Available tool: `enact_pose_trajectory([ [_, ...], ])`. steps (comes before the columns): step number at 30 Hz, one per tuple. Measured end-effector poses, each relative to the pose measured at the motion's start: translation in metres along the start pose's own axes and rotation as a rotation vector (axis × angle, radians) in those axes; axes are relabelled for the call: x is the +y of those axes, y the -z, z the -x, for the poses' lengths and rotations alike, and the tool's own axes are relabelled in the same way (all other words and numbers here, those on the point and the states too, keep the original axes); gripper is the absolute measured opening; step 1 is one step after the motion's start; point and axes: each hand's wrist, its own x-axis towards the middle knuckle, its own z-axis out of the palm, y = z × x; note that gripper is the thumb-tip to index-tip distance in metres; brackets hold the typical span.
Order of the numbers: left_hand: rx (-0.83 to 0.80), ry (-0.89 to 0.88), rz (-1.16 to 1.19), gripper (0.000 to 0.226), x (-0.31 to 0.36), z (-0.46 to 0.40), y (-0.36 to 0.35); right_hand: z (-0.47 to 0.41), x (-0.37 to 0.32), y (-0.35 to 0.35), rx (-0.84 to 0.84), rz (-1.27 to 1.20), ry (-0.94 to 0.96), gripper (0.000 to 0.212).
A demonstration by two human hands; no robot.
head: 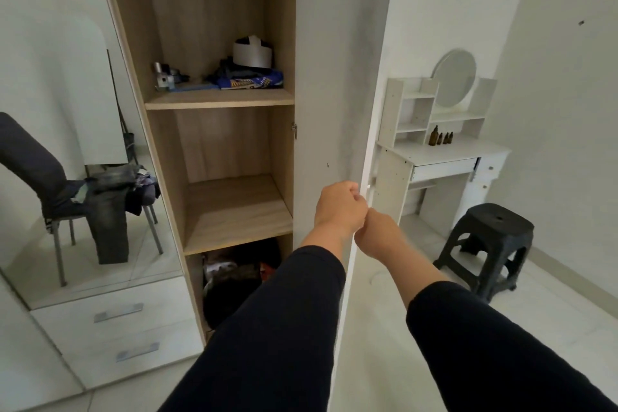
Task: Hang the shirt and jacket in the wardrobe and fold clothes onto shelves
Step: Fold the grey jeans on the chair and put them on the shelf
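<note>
Two wooden shelves, white walls

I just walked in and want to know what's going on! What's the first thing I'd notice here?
Right in the middle, the left hand and right hand meet at the edge of the open white wardrobe door, one on each side of it. Behind it stand wooden shelves: the middle shelf is bare, and folded clothes sit on the one above. At the left, a mirror shows a chair piled with clothes.
</note>
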Motion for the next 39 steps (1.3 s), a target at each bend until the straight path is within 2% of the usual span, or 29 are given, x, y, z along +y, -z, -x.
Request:
enact_pose_trajectory([
  [4, 0.075, 0.027, -0.063, 0.030, -0.015, 0.005, 0.031, 0.011, -0.023, -0.003, -0.107, 0.093, 0.016, 0.043],
  [9, 0.219, 0.144, -0.117, 0.032, -0.060, 0.023, 0.095, 0.013, -0.081, -0.026, -0.184, 0.124, 0.191, 0.046],
  [15, 0.419, 0.374, -0.194, 0.031, -0.135, 0.079, 0.192, 0.041, -0.187, -0.082, -0.310, 0.197, 0.446, 0.045],
  [20, 0.625, 0.581, -0.257, 0.030, -0.184, 0.161, 0.269, 0.093, -0.278, -0.137, -0.446, 0.116, 0.750, 0.047],
  [27, 0.843, 0.878, -0.266, 0.035, -0.239, 0.309, 0.335, 0.213, -0.375, -0.206, -0.608, 0.168, 1.085, 0.047],
  [33, 0.976, 1.131, -0.238, 0.034, -0.279, 0.433, 0.365, 0.326, -0.418, -0.261, -0.776, 0.222, 1.313, 0.046],
  [39, 1.056, 1.273, -0.173, 0.034, -0.308, 0.532, 0.375, 0.412, -0.443, -0.315, -0.885, 0.275, 1.413, 0.046],
])
